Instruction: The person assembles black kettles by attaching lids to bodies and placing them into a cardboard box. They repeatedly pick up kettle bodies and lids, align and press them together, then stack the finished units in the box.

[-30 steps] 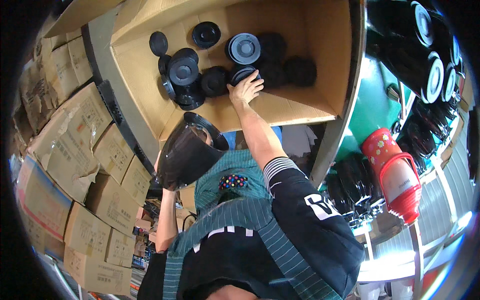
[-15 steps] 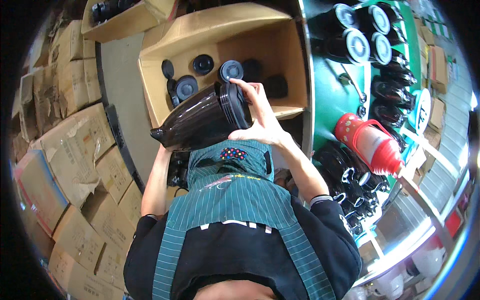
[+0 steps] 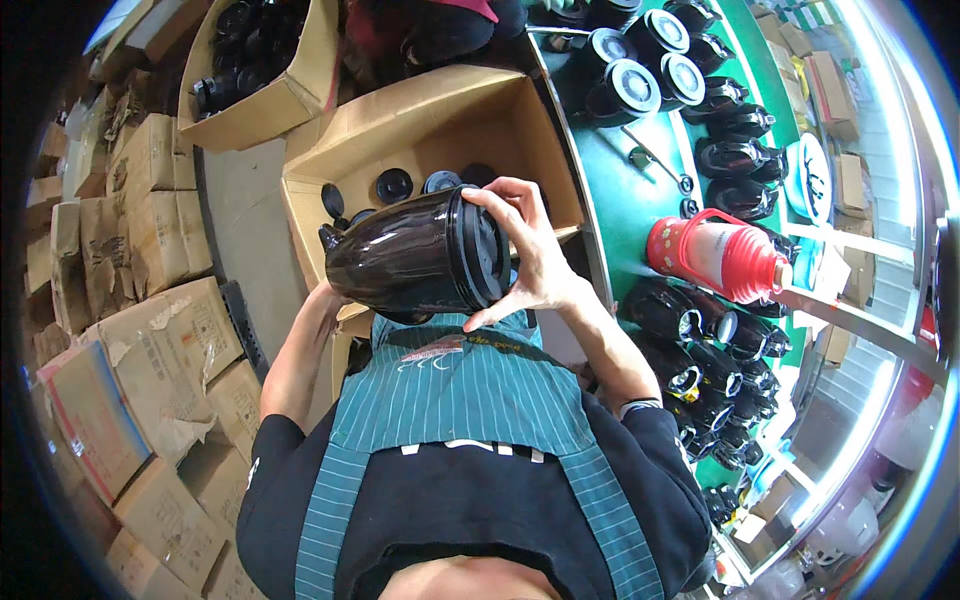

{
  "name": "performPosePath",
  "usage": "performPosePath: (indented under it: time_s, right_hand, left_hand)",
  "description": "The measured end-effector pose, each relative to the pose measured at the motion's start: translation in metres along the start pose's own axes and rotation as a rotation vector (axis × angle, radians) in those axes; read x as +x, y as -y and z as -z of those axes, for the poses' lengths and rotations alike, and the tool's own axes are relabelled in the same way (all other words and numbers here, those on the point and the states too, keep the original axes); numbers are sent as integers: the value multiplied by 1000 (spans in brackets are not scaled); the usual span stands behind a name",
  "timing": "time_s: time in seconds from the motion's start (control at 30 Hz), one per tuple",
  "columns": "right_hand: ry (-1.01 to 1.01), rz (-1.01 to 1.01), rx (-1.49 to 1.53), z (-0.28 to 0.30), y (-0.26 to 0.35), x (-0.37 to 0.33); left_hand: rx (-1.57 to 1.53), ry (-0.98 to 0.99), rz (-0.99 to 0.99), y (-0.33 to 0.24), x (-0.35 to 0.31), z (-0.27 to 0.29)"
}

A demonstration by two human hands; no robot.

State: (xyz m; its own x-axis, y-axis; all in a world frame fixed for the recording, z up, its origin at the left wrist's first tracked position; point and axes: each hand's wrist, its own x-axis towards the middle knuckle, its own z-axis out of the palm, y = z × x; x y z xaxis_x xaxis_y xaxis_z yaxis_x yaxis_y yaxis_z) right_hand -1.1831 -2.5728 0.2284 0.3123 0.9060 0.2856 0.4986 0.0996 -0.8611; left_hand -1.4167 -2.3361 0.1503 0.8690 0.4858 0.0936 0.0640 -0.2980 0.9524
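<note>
A glossy black thermos jug is tilted on its side in front of my apron, its pointed spout to the left and its wide, ridged end to the right. My right hand grips the wide end, fingers over the top rim and thumb low on the near side. A dark round cap fills that end. My left hand holds the jug from below on the left; its fingers are hidden behind the body. Beyond the jug, an open cardboard box holds several black round caps.
To the right, a green table bears several black jugs and a red and white thermos. Another box with black parts stands far left. Stacked cartons line the left side. A person in dark clothes is partly visible at the top.
The jug has turned so its wide end faces more toward me, and my hands have stayed on it. The view has shifted, showing more of the far side.
</note>
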Motion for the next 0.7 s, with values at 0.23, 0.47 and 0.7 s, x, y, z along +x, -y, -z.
performPosePath:
  time_s: [0.23, 0.47, 0.7]
  right_hand:
    - [-30, -656, 666, -10, -18, -6]
    - [99, -727, 658, -3, -11, -8]
    - [-193, -2, 280, -35, 0, -10]
  left_hand:
    - [349, -180, -295, -30, 13, 7]
    - [366, -290, -328, -45, 6, 10]
    - [-249, -175, 117, -7, -5, -1]
